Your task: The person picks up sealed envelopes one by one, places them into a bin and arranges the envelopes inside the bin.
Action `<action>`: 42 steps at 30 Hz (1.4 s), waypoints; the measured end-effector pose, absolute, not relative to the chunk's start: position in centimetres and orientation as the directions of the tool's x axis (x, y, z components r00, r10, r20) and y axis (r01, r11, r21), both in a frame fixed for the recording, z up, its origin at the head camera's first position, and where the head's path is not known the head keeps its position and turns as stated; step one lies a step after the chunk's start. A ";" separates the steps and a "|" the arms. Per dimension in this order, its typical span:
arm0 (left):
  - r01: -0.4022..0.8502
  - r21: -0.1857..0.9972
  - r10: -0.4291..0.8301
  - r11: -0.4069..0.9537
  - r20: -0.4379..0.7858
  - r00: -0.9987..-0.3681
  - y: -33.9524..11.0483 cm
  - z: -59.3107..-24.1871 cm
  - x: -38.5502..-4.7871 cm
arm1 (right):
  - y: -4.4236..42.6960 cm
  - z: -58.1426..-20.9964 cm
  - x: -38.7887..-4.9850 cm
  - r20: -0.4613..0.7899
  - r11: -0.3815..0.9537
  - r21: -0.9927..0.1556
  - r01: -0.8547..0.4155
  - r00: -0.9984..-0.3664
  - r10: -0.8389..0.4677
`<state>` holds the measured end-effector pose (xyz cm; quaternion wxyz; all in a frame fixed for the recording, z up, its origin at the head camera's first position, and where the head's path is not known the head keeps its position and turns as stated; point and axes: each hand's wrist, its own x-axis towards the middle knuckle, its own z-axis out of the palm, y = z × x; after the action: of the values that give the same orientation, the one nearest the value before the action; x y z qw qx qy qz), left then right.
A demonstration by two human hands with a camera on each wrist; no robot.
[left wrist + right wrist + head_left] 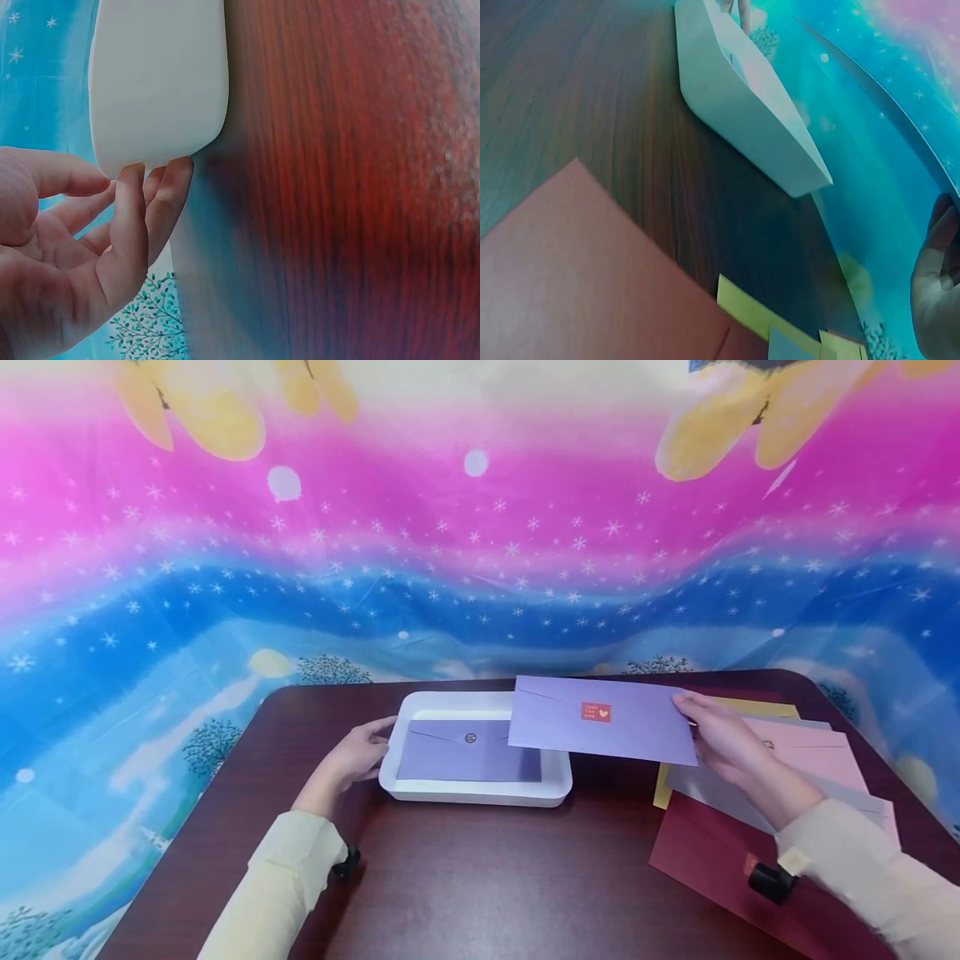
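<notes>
Maroon paper lies nearest: an envelope (697, 847) slanting across the near right corner of the tabletop (450, 885). Behind it, along the right edge, overlap a grey envelope (708, 785), a pink envelope (813, 752) and a yellow envelope (772, 709), thin and probably quick to slide over one another. Above that edge the person's right hand (720, 735) pinches a lavender envelope (600, 737) by its right end, thumb on the face. The envelope is in the air, its free end over the right part of a white tray (472, 795) near the middle of the far edge. It looks light and fairly stiff, so a gentle pinch at the short edge should do; a hard squeeze could crease it. A purple envelope (465, 764) lies flat inside. The left hand (356, 753) touches the tray's left end, fingers apart and loosely bent; the tray, seemingly light, could slide if pushed.
</notes>
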<state>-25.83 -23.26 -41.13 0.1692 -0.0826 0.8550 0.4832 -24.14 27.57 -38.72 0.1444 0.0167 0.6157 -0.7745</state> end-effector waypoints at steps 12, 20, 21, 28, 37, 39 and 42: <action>-0.293 0.827 0.064 0.480 -0.366 -0.928 -23.0 -41.1 -26.0 | 25.0 -39.3 -25.2 -0.189 -0.255 -0.936 0.243 -0.957 -0.218; -0.282 0.835 0.066 0.474 -0.353 -0.933 -23.1 -41.0 -26.1 | 23.4 -39.4 -26.0 -0.202 -0.156 -0.958 0.241 -0.953 -0.227; -0.282 0.835 0.065 0.473 -0.352 -0.934 -23.1 -41.0 -26.0 | 23.2 -39.4 -26.1 -0.199 -0.157 -0.958 0.239 -0.952 -0.234; -0.291 0.830 0.054 0.476 -0.358 -0.932 -23.2 -41.0 -25.9 | 21.6 -39.5 -26.4 -0.201 -0.210 -0.943 0.257 -0.945 -0.257; -0.286 0.823 0.045 0.491 -0.352 -0.935 -23.4 -41.2 -25.7 | 19.9 -39.2 -26.8 -0.223 -0.171 -0.947 0.271 -0.941 -0.256; -0.287 0.824 0.042 0.488 -0.351 -0.936 -23.4 -41.3 -25.6 | 19.4 -39.2 -26.8 -0.223 -0.171 -0.947 0.272 -0.940 -0.259; -0.282 0.830 0.048 0.481 -0.346 -0.937 -23.4 -41.3 -25.6 | 18.6 -39.4 -27.0 -0.229 -0.166 -0.946 0.278 -0.937 -0.264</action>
<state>-25.57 -23.43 -41.25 0.1636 -0.0693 0.8448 0.5047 -26.95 18.63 -39.42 0.1774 0.0054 0.6209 -0.7635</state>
